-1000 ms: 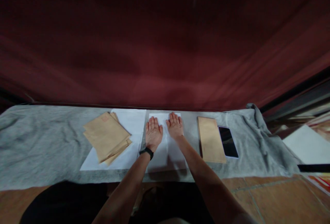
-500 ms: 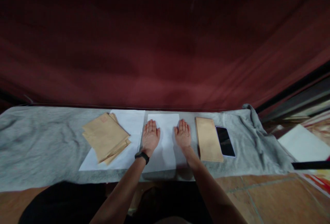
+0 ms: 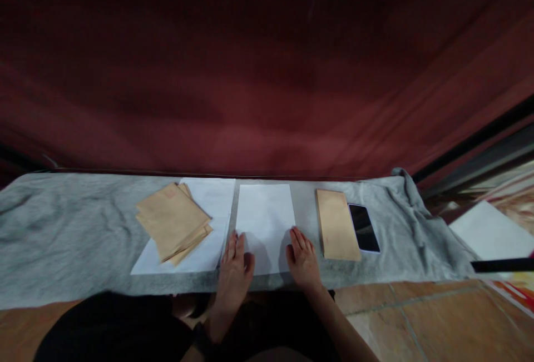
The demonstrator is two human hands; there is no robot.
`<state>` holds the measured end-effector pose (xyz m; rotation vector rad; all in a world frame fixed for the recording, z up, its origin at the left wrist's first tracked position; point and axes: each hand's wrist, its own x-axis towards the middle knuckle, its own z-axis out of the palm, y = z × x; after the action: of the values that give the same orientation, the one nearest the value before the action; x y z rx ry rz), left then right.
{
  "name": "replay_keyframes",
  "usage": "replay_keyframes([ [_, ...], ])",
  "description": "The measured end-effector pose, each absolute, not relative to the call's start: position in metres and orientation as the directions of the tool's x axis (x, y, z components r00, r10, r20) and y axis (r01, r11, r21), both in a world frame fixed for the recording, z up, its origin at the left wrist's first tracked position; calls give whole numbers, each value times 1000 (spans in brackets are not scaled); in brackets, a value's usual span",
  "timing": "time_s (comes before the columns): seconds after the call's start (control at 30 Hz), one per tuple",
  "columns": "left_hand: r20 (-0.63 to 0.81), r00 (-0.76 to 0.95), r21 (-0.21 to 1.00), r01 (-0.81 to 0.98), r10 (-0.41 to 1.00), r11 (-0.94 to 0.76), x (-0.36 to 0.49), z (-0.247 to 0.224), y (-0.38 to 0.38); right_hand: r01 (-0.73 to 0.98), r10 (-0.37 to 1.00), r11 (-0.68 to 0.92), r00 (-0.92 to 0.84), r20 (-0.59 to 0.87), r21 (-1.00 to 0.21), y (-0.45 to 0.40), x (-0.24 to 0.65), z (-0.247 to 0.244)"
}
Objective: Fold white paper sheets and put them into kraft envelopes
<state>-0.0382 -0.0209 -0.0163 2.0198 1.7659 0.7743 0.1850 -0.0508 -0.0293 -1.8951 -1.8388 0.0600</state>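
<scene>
A white sheet of paper [image 3: 265, 212] lies flat on the grey cloth in front of me. At its lower left edge rests my left hand [image 3: 234, 267], back up, fingers stretched forward and the thumb apart over the sheet. Across from it, my right hand [image 3: 303, 262] is at the lower right edge, open too, with its fingers lightly bent and the thumb inward. Neither hand shows a grip on the sheet. To the left, a loose pile of brown envelopes [image 3: 171, 217] overlaps more white paper [image 3: 212, 201]. A neat stack of brown envelopes [image 3: 339, 226] lies right of my right hand.
A smartphone [image 3: 364, 228] with a pale purple edge lies beside the neat stack. Grey cloth [image 3: 83, 228] covers the long narrow surface, with a dark red upright panel [image 3: 267, 100] behind it. A white flat object [image 3: 492, 231] is at the far right, above the tiled floor [image 3: 442, 317].
Both hands have turned from palms up to palms down. They have drawn back toward me, from the middle of the sheet to its lower side edges. The sheet lies in place.
</scene>
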Motion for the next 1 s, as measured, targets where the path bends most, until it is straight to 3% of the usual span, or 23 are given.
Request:
replay_keyframes([
  [0.17, -33, -51, 826, 561, 998, 56, -56, 1, -29, 905, 958, -5, 126, 256, -425, -57, 180, -19],
  [0.37, -270, -130, 916, 271, 954, 296, -65, 21, -12, 861, 962, -23, 157, 224, -507, -59, 179, -19],
  [0.5, -371, -128, 915, 119, 920, 385, -65, 24, -23, 780, 952, 27, 171, 254, -625, -66, 186, -28],
  [0.7, -511, 37, 858, -43, 859, 512, -79, 39, -45, 574, 950, 43, 229, 211, -818, -74, 212, -33],
  [0.83, -605, 114, 766, -187, 788, 615, -92, 59, -51, 509, 961, 105, 168, 219, -855, -80, 222, -25],
  [1.0, -646, 155, 710, -239, 748, 663, -103, 77, -51, 503, 976, 122, 95, 195, -856, -84, 216, -3],
])
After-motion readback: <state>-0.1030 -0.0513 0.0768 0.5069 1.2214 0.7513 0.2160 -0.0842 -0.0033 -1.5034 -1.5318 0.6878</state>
